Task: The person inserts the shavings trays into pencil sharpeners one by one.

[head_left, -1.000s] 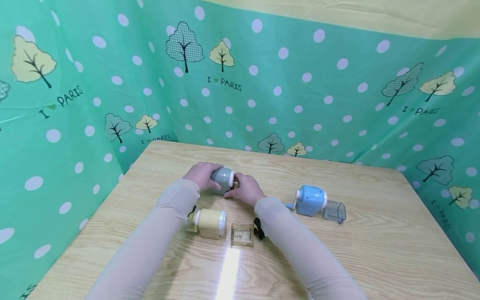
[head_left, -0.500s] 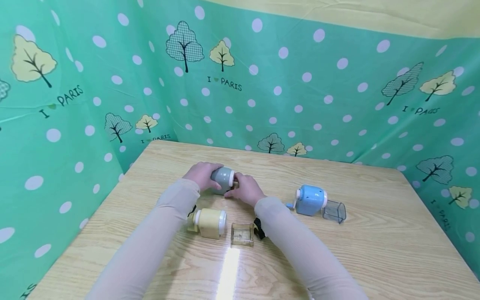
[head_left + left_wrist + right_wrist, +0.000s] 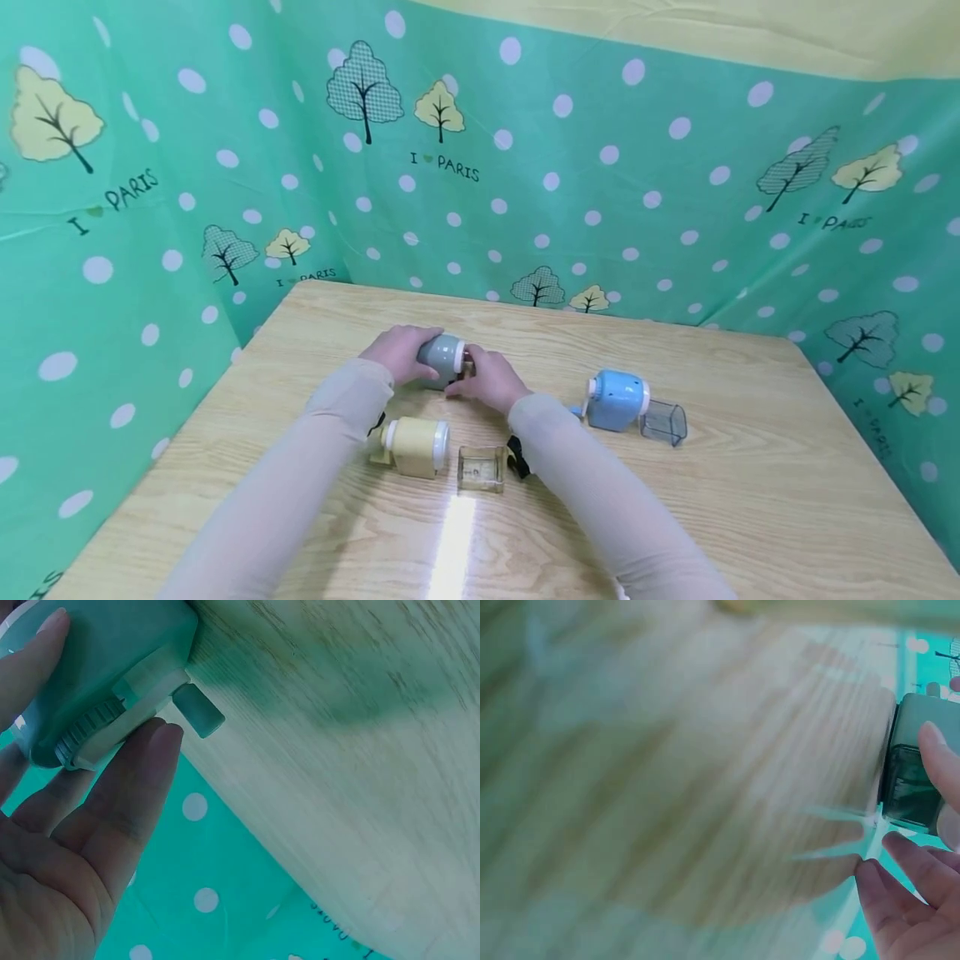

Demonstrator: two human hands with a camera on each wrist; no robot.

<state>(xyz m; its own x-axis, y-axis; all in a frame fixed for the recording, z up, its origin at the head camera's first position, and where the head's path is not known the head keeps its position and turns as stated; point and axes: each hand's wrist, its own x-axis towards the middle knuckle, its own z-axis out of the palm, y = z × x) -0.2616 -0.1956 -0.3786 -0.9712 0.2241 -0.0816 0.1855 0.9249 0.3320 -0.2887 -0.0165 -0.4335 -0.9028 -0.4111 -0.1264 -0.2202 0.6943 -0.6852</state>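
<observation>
My left hand (image 3: pixel 396 354) grips a grey-green hand-crank pencil sharpener (image 3: pixel 442 354) lying on its side. In the left wrist view the thumb lies over its body, with the fingers by the crank, whose green knob (image 3: pixel 199 710) sticks out. My right hand (image 3: pixel 491 382) is at the sharpener's other end. There, in the right wrist view, the thumb and fingers reach around a dark see-through shavings drawer (image 3: pixel 911 784). Its thumb overlaps the drawer's upper corner, and the fingertips sit near its lower edge. My right palm is mostly out of that view.
Nearer me on the wooden table (image 3: pixel 750 500) lies a yellow sharpener (image 3: pixel 416 446), with a see-through amber drawer (image 3: pixel 482 468) apart to its right. A blue sharpener (image 3: pixel 618 400) lies farther right, its clear drawer (image 3: pixel 663 422) beside it. A dotted green curtain (image 3: pixel 570 167) stands behind.
The head view has shifted a little, so everything sits slightly further left. A small gap with something see-through now shows between the sharpener's white rim and my right fingers.
</observation>
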